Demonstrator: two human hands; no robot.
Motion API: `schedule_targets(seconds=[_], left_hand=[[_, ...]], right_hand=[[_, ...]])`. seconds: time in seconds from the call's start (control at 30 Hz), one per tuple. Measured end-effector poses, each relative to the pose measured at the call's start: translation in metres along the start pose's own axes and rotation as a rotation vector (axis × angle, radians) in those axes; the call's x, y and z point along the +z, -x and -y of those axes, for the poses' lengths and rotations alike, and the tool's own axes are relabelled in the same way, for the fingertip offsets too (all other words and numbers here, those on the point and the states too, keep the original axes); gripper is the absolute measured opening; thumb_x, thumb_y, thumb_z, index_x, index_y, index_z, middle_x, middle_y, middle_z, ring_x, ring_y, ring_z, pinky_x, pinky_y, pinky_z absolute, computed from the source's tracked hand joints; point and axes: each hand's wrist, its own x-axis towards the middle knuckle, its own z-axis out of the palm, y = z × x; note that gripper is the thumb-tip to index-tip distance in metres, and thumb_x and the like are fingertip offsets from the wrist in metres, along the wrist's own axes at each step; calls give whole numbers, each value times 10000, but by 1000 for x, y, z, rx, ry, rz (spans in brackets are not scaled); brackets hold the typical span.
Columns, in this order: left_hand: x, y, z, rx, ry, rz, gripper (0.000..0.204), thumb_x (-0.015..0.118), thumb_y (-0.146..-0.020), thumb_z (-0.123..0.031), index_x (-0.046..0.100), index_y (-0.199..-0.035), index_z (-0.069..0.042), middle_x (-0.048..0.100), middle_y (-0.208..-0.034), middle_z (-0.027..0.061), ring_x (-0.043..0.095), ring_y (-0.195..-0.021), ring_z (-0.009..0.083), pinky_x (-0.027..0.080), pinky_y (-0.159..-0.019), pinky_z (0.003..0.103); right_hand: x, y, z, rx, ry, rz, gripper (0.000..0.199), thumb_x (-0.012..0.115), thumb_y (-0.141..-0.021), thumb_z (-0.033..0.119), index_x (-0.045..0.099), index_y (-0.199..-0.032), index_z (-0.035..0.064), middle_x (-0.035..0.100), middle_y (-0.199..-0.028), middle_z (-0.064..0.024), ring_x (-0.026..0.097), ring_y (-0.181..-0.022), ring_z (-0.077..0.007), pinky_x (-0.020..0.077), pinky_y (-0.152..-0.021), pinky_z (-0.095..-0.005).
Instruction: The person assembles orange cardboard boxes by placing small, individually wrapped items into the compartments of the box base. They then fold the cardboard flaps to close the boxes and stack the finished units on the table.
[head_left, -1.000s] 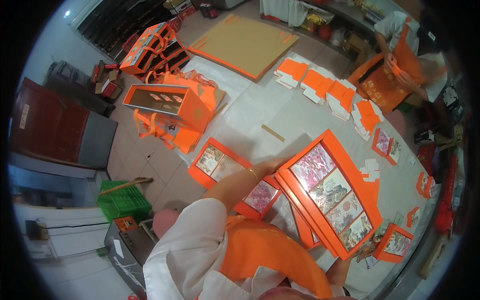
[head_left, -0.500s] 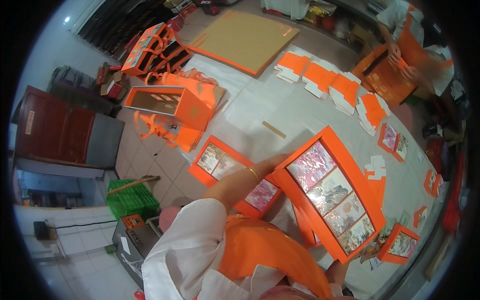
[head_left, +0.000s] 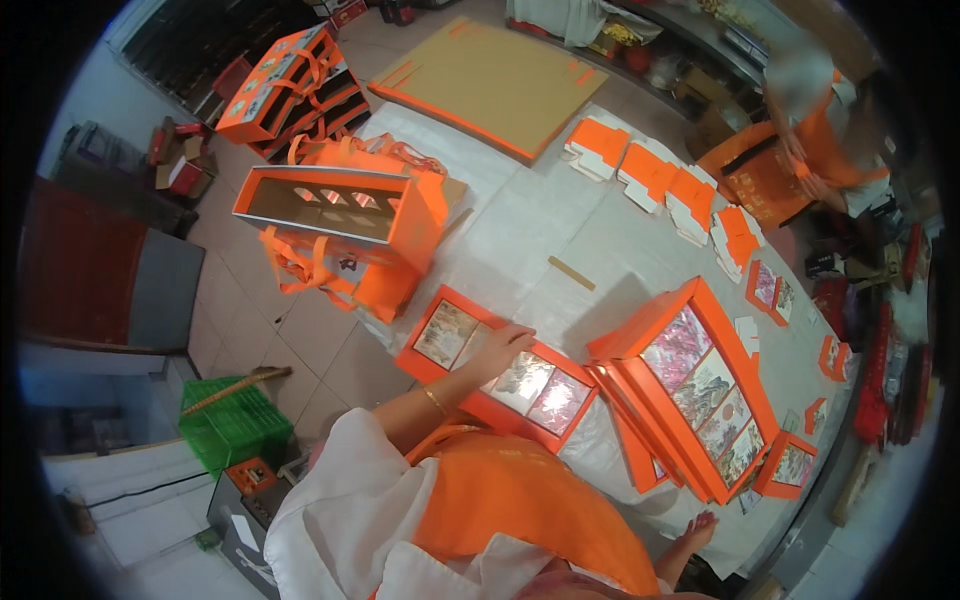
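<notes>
My left hand (head_left: 503, 350) lies across the middle of a long orange box (head_left: 510, 418) near the table's front edge. Its fingers rest flat on the box, covering part of the contents. Several small picture-printed packs sit in a row inside. To the right stands a stack of similar orange boxes; the uppermost box (head_left: 735, 362) also holds a row of picture packs. My right hand (head_left: 696, 533) is low beside the near end of that stack, off the boxes, with its fingers extended and nothing visible in them.
An upright open orange carton (head_left: 412, 212) stands at the left among ribbon-handled bags. Flat orange-and-white cartons (head_left: 645, 172) line the far side. A large brown board (head_left: 490, 85) lies at the back. Another person (head_left: 810, 160) handles an orange bag. A green crate (head_left: 235, 425) stands on the floor.
The tilted box that was at my hands now lies on top of the stack. My left hand has moved left onto the other box, and my right hand has come away from the stack.
</notes>
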Motion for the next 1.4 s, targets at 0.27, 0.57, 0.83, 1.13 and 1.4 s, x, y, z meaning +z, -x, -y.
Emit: schedule_targets(seconds=[0.27,0.57,0.83,1.13,1.4], left_hand=[[-165,84,-53,592,-223,-384,197,558,-951,-66,658,-1104,9,677,-1042,129,633,-993,243,485,-881,348],[-334,116,-70,668,-650,-795,225,583,-903,-30,622,-1125,-18,633,-1151,114,585,-1089,292,470,-916,379],[-320,111,-85,869,-565,-570,214,587,-914,-38,640,-1120,-14,648,-1093,109,626,-972,242,500,-816,337],[-206,88,41,436,-384,2,326,648,-892,-137,615,-1191,-10,640,-1123,172,600,-1087,334,473,-937,399],[-208,42,165,-57,-365,-90,546,679,-866,-317,581,-1236,72,641,-1142,239,608,-1097,343,484,-925,400]], right_hand=[[-1,179,-108,106,486,437,414,469,-994,449,631,-1088,81,685,-913,-59,657,-841,-229,502,-676,-347],[186,369,-69,-21,811,1084,319,532,-995,345,638,-1029,46,669,-869,-68,640,-802,-173,504,-718,-323],[228,395,-82,-535,825,942,342,584,-971,286,616,-1123,-19,684,-957,-116,660,-889,-202,515,-798,-321],[213,366,-99,-680,908,621,480,618,-926,266,558,-1295,-35,622,-1223,-228,646,-1065,-317,513,-924,-403],[224,309,-137,-795,1007,205,559,628,-904,354,560,-1275,-59,618,-1195,-248,631,-1061,-367,505,-925,-417]])
